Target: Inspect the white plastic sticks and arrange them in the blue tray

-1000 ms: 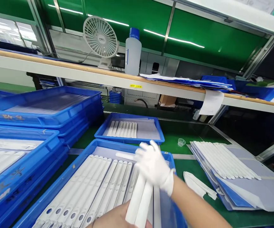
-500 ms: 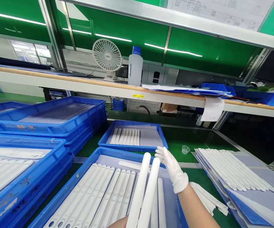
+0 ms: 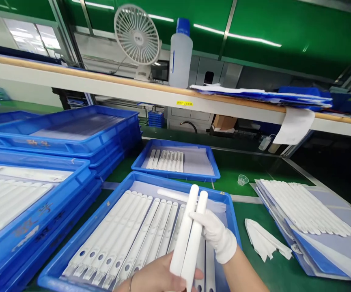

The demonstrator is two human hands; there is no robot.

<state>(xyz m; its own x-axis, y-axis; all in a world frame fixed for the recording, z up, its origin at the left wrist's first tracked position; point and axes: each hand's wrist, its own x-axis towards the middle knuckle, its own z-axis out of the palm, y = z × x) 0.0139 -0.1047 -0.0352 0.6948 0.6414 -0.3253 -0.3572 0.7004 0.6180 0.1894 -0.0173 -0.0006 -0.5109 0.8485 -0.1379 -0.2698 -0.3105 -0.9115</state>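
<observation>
Two long white plastic strips (image 3: 190,227) stand side by side, tilted up over the near blue tray (image 3: 84,237). My bare left hand (image 3: 153,278) grips their lower ends at the bottom edge of the view. My right hand (image 3: 216,235), in a white glove, closes around the strips at mid-length. Beneath them, several more white strips (image 3: 132,231) lie in a row in that tray on a grey sheet.
A smaller blue tray (image 3: 207,168) with several strips lies farther back. Stacked blue trays (image 3: 72,142) fill the left. A pile of strips on grey and blue sheets (image 3: 303,211) lies at right, with a small clear cup (image 3: 242,179) and white pieces (image 3: 263,239) nearby. A shelf holds a fan (image 3: 137,34) and a bottle (image 3: 180,54).
My gloved right hand, open beside the strip tips half a second ago, has come down and closed around the two strips. The view has tilted and shifted slightly.
</observation>
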